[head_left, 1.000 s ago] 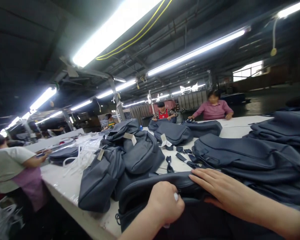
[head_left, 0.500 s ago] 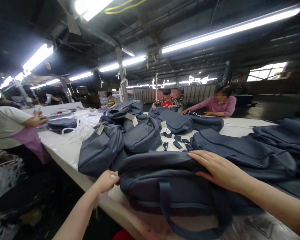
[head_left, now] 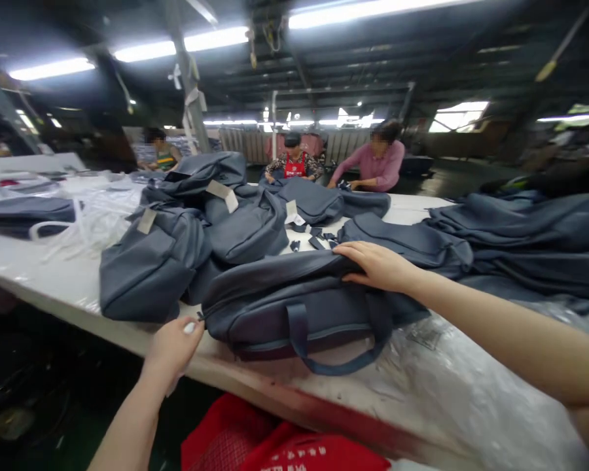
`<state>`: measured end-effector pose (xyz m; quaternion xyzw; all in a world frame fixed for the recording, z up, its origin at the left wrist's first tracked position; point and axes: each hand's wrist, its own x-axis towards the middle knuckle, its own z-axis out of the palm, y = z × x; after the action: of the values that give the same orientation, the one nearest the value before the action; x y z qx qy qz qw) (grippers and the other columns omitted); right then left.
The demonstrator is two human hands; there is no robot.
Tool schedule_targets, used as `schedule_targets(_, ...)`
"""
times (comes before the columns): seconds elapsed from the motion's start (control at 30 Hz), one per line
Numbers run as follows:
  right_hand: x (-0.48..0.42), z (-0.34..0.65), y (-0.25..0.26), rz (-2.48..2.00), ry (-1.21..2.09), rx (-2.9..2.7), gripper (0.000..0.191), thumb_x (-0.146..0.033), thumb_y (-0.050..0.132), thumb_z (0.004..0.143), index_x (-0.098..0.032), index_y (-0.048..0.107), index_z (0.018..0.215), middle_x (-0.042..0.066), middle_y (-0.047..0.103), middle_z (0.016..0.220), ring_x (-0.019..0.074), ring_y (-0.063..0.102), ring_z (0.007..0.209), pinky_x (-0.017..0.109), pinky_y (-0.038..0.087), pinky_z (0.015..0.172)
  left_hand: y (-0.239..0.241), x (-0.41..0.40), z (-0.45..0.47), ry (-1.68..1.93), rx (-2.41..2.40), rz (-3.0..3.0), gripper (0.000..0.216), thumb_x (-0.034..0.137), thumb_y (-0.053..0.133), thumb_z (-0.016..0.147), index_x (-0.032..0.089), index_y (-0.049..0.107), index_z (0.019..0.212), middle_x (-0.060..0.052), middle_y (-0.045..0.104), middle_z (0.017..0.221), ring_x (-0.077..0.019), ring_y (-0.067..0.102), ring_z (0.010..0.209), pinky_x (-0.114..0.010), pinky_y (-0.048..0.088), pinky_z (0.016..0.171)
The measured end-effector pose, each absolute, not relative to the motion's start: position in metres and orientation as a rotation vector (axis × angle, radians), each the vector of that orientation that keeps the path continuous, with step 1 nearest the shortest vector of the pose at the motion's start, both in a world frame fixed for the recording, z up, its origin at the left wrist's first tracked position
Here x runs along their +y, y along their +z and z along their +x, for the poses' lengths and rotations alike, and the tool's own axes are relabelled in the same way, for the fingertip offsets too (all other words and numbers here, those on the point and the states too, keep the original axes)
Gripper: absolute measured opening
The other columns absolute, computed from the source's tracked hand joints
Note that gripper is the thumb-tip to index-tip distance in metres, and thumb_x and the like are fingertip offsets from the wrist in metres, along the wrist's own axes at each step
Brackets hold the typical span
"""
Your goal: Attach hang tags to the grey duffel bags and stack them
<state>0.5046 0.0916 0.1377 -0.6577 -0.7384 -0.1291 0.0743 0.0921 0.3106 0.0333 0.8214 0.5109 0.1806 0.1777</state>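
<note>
A dark blue bag (head_left: 275, 301) lies on its side at the table's near edge, its strap handle (head_left: 319, 363) hanging towards me. At the bag's left end, my left hand (head_left: 174, 343) is closed in a pinch on a small dark tab that looks like the zipper pull (head_left: 200, 316). Over the bag's top edge lies my right hand (head_left: 375, 265), fingers on top and thumb on the near side, gripping it. Just behind are tagged dark blue bags (head_left: 152, 258) and several short dark strap pieces (head_left: 317, 242).
More dark blue bags (head_left: 530, 226) are piled at the right. Clear plastic (head_left: 461, 379) covers the table's near right part. White straps (head_left: 86, 226) lie at the left. Two people, one in a red apron (head_left: 294, 167) and one in a pink shirt (head_left: 389, 163), work across the table.
My view has tilted down and turned a little right, bringing a red apron into sight below. Both hands keep their places on the bag. The person at the far left has left the view.
</note>
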Motion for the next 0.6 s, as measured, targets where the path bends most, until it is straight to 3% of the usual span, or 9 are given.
schedule_targets(0.07,0.091,0.506,0.139,-2.023,-0.351,-2.189,0.063,-0.044,0.062,0.088,-0.012,0.045,0.139,0.015,0.054,0.134,0.0262,0.055,0.12,0.039,0.043,0.106,0.036,0.285,0.103,0.892,1.46,2.515,0.035,0.046,0.047,0.086,0.019,0.067,0.097,-0.011,0.069,0.097,-0.0291,0.063,0.087,-0.036,0.044,0.074)
schedule_targets(0.17,0.094,0.512,0.14,-2.064,-0.313,-2.169,0.068,-0.045,0.063,0.087,-0.012,0.041,0.143,0.016,0.054,0.133,0.0265,0.055,0.12,0.039,0.043,0.104,0.044,0.245,0.122,1.229,1.083,2.756,0.034,0.04,0.046,0.092,0.02,0.061,0.115,-0.01,0.068,0.11,-0.0277,0.064,0.097,-0.036,0.045,0.083)
schedule_targets(0.33,0.092,0.51,0.139,-2.043,-0.391,-2.132,0.075,-0.041,0.071,0.081,-0.013,0.04,0.143,0.017,0.055,0.131,0.0287,0.055,0.119,0.042,0.044,0.103,0.065,0.215,0.16,0.941,0.87,3.016,0.053,0.048,0.051,0.091,0.02,0.046,0.137,-0.009,0.057,0.136,-0.027,0.064,0.101,-0.034,0.046,0.075)
schedule_targets(0.43,0.07,0.484,0.138,-1.99,-0.523,-1.999,0.068,-0.031,0.072,0.081,-0.009,0.043,0.139,0.02,0.051,0.134,0.03,0.049,0.126,0.045,0.039,0.109,0.07,0.222,0.177,0.738,1.069,3.057,0.057,0.055,0.049,0.091,0.019,0.049,0.135,-0.008,0.065,0.123,-0.0273,0.066,0.09,-0.034,0.043,0.067)
schedule_targets(0.6,0.013,0.422,0.12,-1.726,-0.462,-2.018,0.035,-0.028,0.056,0.092,-0.014,0.055,0.125,0.014,0.056,0.132,0.0241,0.048,0.127,0.043,0.042,0.109,0.059,0.251,0.191,0.707,1.178,2.856,0.052,0.062,0.05,0.088,0.017,0.066,0.106,-0.006,0.07,0.102,-0.0279,0.065,0.092,-0.031,0.043,0.07)
